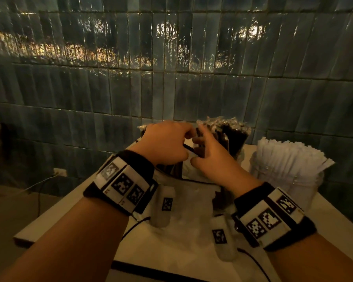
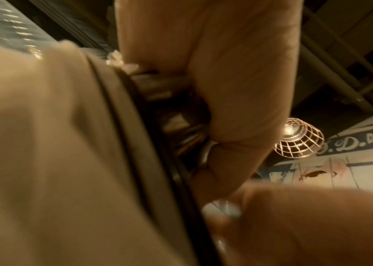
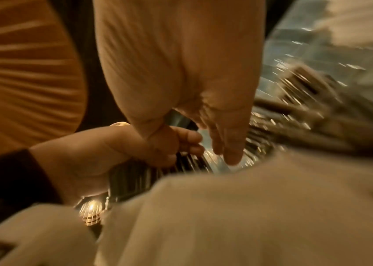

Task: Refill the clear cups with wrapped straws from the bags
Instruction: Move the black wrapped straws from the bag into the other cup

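My left hand [image 1: 167, 143] grips a bundle of dark wrapped straws [image 2: 176, 117] in a curled fist above a white bag [image 1: 190, 200] on the table. My right hand [image 1: 214, 159] meets it from the right, its fingers [image 3: 228, 144] straight and resting against the same bundle [image 3: 135, 172]. Just behind the hands stands a clear cup of dark wrapped straws [image 1: 232, 137]. A second clear cup [image 1: 306, 186], at the right, is packed with white wrapped straws [image 1: 283, 157]. How far the bundle reaches into the bag is hidden by my hands.
The pale table [image 1: 73, 210] stands against a dark tiled wall [image 1: 171, 78]; its left edge drops off to the floor. A wall socket with a cable [image 1: 59, 171] sits low at the left. Thin black cords trail over the bag near my wrists.
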A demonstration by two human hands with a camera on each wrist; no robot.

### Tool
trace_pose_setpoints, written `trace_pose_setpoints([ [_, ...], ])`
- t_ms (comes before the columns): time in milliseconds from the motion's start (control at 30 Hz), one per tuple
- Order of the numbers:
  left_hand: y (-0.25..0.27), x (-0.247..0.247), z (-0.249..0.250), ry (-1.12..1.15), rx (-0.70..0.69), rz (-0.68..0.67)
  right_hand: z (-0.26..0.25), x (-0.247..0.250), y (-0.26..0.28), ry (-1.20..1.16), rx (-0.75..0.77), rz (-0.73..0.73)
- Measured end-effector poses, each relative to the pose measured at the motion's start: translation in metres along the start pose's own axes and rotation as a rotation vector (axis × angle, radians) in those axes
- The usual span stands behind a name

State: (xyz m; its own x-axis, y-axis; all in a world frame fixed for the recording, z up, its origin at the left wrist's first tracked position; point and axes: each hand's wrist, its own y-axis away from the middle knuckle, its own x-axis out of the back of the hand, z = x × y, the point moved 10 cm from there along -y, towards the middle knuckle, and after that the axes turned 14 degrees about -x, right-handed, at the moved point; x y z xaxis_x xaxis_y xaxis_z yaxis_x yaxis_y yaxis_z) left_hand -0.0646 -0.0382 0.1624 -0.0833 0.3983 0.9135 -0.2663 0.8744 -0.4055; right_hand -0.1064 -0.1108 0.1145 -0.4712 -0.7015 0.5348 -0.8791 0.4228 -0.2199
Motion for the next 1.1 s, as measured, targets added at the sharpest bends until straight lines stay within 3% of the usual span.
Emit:
trace_pose_setpoints([
  [133,0.004,0.000,-0.009,0.055,0.017,-0.016,0.020,-0.023,-0.003,-0.177,-0.090,-0.130],
  [267,0.004,0.002,-0.008,0.092,-0.009,0.000,0.020,-0.037,-0.005,-0.176,-0.096,-0.157],
  [533,-0.003,0.005,-0.007,0.234,-0.081,0.037,0.026,-0.040,-0.016,-0.191,-0.134,-0.119],
  [667,-0.010,0.009,-0.019,0.167,-0.056,0.056,0.026,-0.039,-0.019,-0.181,-0.103,-0.069],
  [900,-0.015,0.000,-0.035,0.345,0.028,-0.009,0.025,-0.037,-0.026,-0.231,-0.053,-0.025],
  [1100,-0.016,-0.010,-0.033,0.275,0.043,-0.100,0.028,-0.034,-0.028,-0.244,-0.032,-0.023],
])
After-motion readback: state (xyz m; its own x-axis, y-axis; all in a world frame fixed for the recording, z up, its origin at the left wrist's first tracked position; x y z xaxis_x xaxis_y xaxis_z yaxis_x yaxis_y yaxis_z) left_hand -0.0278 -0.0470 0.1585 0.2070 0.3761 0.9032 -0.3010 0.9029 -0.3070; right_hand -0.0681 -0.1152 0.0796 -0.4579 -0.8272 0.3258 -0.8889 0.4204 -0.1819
